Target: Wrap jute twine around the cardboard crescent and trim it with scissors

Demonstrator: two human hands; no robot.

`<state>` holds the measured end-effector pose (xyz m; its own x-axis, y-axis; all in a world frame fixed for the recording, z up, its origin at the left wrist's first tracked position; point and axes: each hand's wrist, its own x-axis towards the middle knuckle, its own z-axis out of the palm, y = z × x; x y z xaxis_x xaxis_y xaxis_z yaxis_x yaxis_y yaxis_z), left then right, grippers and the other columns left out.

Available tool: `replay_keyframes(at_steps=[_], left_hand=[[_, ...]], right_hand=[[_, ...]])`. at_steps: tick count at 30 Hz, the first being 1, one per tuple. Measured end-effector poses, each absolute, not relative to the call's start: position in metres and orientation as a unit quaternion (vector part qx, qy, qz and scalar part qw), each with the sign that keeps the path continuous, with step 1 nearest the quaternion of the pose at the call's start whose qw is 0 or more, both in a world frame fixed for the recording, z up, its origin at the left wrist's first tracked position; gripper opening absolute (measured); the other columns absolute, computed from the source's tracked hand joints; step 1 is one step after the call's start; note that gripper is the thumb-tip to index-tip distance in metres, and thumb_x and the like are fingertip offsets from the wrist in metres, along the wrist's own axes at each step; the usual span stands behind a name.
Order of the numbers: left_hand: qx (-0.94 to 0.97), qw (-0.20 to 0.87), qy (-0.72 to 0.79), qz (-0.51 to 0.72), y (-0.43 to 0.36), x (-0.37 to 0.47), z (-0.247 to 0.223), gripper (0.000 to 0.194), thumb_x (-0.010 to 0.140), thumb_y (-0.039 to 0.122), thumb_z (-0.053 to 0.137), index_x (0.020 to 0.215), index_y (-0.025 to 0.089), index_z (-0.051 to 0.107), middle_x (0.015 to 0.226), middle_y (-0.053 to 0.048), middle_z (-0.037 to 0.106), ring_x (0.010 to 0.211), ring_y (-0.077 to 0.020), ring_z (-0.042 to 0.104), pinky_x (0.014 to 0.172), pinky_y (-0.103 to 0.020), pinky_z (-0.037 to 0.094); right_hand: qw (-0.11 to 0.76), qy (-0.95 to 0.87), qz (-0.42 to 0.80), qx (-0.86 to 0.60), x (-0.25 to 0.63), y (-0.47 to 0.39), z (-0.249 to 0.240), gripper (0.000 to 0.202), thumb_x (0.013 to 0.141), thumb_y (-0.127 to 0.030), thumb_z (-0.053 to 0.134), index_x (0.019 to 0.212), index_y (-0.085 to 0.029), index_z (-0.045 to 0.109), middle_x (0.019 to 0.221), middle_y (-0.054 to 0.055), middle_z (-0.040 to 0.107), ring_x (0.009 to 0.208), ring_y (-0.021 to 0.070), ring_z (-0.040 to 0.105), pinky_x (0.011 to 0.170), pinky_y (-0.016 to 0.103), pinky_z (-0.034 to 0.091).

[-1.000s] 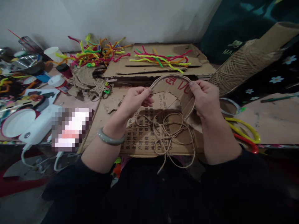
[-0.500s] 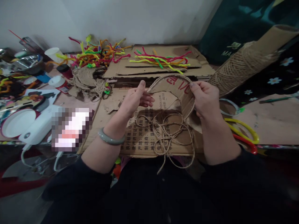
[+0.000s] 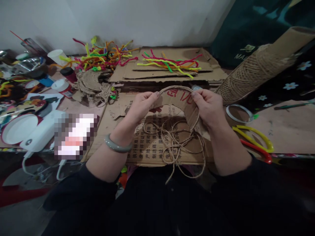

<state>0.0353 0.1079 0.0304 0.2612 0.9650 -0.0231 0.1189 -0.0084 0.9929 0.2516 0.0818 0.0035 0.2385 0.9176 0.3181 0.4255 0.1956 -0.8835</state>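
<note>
A curved cardboard piece (image 3: 180, 98) with red marks has twine along its outer edge. My left hand (image 3: 144, 104) pinches its left end between thumb and fingers. At its upper right, my right hand (image 3: 208, 104) grips the edge, with thumb and fingers closed on it. Loose loops of twine (image 3: 176, 141) hang from the piece's lower right and lie over the printed cardboard sheet (image 3: 110, 131). The tip of a light-coloured object (image 3: 196, 88) shows just behind my right fingertips; what it is I cannot tell.
Coloured fuzzy sticks (image 3: 172, 64) lie on cardboard at the back. A large twine roll (image 3: 253, 72) leans at the right, above a tape ring (image 3: 239, 113) and yellow-handled tool (image 3: 261, 139). At the left are a twine-covered star (image 3: 105, 93), a jar (image 3: 61, 88) and a blurred-out phone (image 3: 76, 136).
My left hand has closed on the left end of the cardboard piece, where its fingers were apart before. The piece and my right hand have shifted slightly left and down.
</note>
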Motion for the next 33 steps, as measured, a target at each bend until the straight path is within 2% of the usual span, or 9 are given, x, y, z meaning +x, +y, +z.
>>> replay_keyframes(at_steps=[4, 6, 11, 13, 17, 21, 26, 29, 33], left_hand=[[0.597, 0.512, 0.479, 0.390, 0.104, 0.036, 0.040, 0.035, 0.090, 0.020, 0.057, 0.055, 0.016, 0.049, 0.052, 0.003, 0.050, 0.045, -0.0049, 0.049, 0.050, -0.017, 0.045], [0.588, 0.512, 0.484, 0.397, 0.103, 0.037, 0.042, 0.036, 0.090, 0.020, 0.057, 0.055, 0.016, 0.050, 0.052, 0.003, 0.050, 0.046, -0.0050, 0.049, 0.051, -0.018, 0.046], [0.557, 0.542, 0.497, 0.386, 0.106, 0.036, 0.041, 0.050, 0.092, 0.052, 0.050, 0.060, 0.015, 0.060, 0.054, -0.001, 0.056, 0.052, -0.0096, 0.057, 0.054, -0.021, 0.048], [0.560, 0.546, 0.493, 0.382, 0.107, 0.035, 0.040, 0.053, 0.091, 0.057, 0.048, 0.062, 0.015, 0.062, 0.054, -0.001, 0.056, 0.053, -0.0103, 0.057, 0.053, -0.022, 0.047], [0.599, 0.522, 0.481, 0.370, 0.107, 0.031, 0.038, 0.045, 0.088, 0.052, 0.056, 0.060, 0.016, 0.058, 0.052, 0.002, 0.051, 0.049, -0.0083, 0.047, 0.048, -0.020, 0.038], [0.627, 0.530, 0.470, 0.326, 0.106, 0.030, 0.037, 0.034, 0.086, 0.044, 0.059, 0.066, 0.017, 0.060, 0.055, 0.003, 0.049, 0.050, -0.0084, 0.042, 0.048, -0.021, 0.033], [0.657, 0.484, 0.492, 0.302, 0.107, 0.030, 0.037, 0.031, 0.084, 0.028, 0.058, 0.056, 0.018, 0.050, 0.050, 0.005, 0.036, 0.047, -0.0072, 0.030, 0.046, -0.023, 0.022], [0.661, 0.480, 0.490, 0.304, 0.105, 0.029, 0.040, 0.033, 0.085, 0.030, 0.057, 0.055, 0.018, 0.048, 0.050, 0.005, 0.036, 0.047, -0.0074, 0.029, 0.046, -0.024, 0.020], [0.650, 0.515, 0.475, 0.294, 0.102, 0.028, 0.043, 0.042, 0.091, 0.041, 0.049, 0.055, 0.019, 0.047, 0.051, 0.004, 0.038, 0.046, -0.0078, 0.031, 0.046, -0.024, 0.024]], right_hand=[[0.515, -0.573, 0.238, -0.592, 0.248, 0.080, 0.006, 0.024, 0.083, -0.040, 0.060, 0.069, -0.021, 0.060, 0.059, -0.002, 0.048, 0.055, 0.0120, 0.041, 0.054, 0.029, 0.031], [0.518, -0.574, 0.239, -0.587, 0.248, 0.081, 0.006, 0.023, 0.083, -0.040, 0.060, 0.070, -0.021, 0.060, 0.059, -0.002, 0.048, 0.055, 0.0119, 0.041, 0.054, 0.029, 0.031], [0.522, -0.576, 0.235, -0.584, 0.249, 0.080, 0.007, 0.021, 0.082, -0.037, 0.059, 0.069, -0.020, 0.059, 0.057, -0.003, 0.047, 0.053, 0.0109, 0.039, 0.055, 0.029, 0.032], [0.513, -0.589, 0.236, -0.578, 0.248, 0.079, 0.008, 0.020, 0.082, -0.035, 0.058, 0.069, -0.020, 0.060, 0.057, -0.003, 0.047, 0.054, 0.0108, 0.040, 0.055, 0.028, 0.032], [0.479, -0.622, 0.250, -0.567, 0.243, 0.077, 0.009, 0.018, 0.082, -0.033, 0.056, 0.072, -0.019, 0.062, 0.060, -0.003, 0.050, 0.055, 0.0108, 0.041, 0.056, 0.028, 0.033], [0.444, -0.643, 0.266, -0.565, 0.238, 0.076, 0.010, 0.019, 0.082, -0.033, 0.055, 0.072, -0.019, 0.063, 0.060, -0.002, 0.052, 0.058, 0.0118, 0.045, 0.059, 0.028, 0.036], [0.391, -0.659, 0.283, -0.578, 0.235, 0.075, 0.013, 0.023, 0.081, -0.035, 0.055, 0.071, -0.018, 0.065, 0.058, -0.001, 0.054, 0.056, 0.0124, 0.043, 0.056, 0.029, 0.033], [0.391, -0.655, 0.287, -0.579, 0.235, 0.074, 0.014, 0.023, 0.081, -0.036, 0.054, 0.071, -0.018, 0.064, 0.055, -0.002, 0.050, 0.055, 0.0123, 0.041, 0.055, 0.029, 0.032], [0.393, -0.662, 0.291, -0.568, 0.236, 0.073, 0.015, 0.023, 0.081, -0.036, 0.054, 0.069, -0.018, 0.062, 0.056, -0.002, 0.050, 0.057, 0.0125, 0.043, 0.057, 0.029, 0.032]])
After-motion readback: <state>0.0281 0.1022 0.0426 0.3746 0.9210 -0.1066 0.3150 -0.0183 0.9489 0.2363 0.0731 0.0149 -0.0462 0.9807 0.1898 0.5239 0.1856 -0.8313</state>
